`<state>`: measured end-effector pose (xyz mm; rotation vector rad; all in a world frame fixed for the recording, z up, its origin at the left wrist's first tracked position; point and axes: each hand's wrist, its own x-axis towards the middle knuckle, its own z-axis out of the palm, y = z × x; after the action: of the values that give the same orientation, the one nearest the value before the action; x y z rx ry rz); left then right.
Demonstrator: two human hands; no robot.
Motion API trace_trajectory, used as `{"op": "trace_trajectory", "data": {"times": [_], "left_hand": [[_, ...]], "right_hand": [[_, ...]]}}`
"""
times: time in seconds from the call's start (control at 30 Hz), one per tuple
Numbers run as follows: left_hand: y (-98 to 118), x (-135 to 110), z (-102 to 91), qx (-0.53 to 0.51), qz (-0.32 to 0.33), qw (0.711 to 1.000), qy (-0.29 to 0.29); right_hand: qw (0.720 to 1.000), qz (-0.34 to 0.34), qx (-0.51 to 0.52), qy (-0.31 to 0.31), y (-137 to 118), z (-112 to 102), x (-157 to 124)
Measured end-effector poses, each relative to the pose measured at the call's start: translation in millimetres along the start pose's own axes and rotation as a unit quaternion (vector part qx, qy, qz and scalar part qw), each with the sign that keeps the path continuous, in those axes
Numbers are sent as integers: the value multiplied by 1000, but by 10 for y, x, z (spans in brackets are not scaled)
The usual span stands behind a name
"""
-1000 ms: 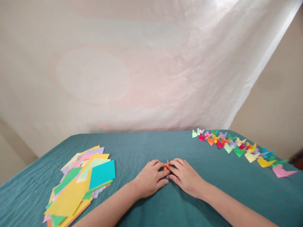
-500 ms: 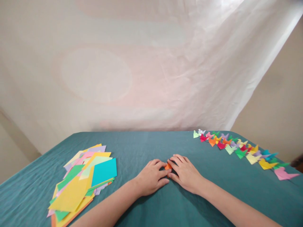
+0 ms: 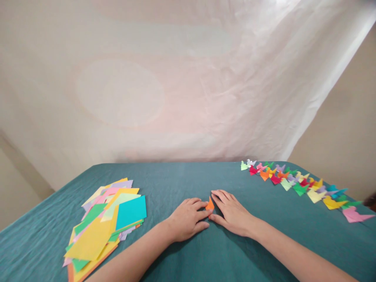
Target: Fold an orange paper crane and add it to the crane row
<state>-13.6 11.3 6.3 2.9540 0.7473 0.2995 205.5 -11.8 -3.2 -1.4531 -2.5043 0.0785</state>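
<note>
A small folded piece of orange paper [image 3: 210, 205] lies on the cloth between my two hands. The fingers of my left hand [image 3: 188, 219] press on its left side and hold it down, hiding part of it. My right hand [image 3: 232, 211] rests just to the right of the paper. Its thumb is at the lower right edge of the paper, while its fingers are stretched out and apart from the thumb, near the upper tip.
A loose pile of coloured paper sheets [image 3: 88, 239] lies on the left of the green tablecloth [image 3: 182, 180]. Rows of small folded paper birds [image 3: 301, 189] stand along the right side. A pale curtain [image 3: 182, 86] hangs behind the table.
My right fingers have drawn off the top of the orange paper, so more of it shows, with a point upward. My left hand has stayed on the paper.
</note>
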Motion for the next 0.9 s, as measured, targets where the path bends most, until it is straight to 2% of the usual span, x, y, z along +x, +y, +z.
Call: {"op": "trace_trajectory", "data": {"times": [0.1,0.27,0.4,0.73,0.9], "left_hand": [[14,0,-15,1,-1,1000,-3],[41,1,-30,-5,-1,1000,2],[33,-3,-41,-7,4,1000,2],[-39,-16,-156,-35,68,996,-48],[-65,-33,-152,-71,56,994,-61]], "right_hand": [[1000,3,12,-14,16,-36,-105],[999,-28,30,-19,-50,-49,-249],[999,-27,24,-13,-87,0,-254],[999,-36,10,3,-78,23,-237],[999,-34,18,13,-84,48,-250]]}}
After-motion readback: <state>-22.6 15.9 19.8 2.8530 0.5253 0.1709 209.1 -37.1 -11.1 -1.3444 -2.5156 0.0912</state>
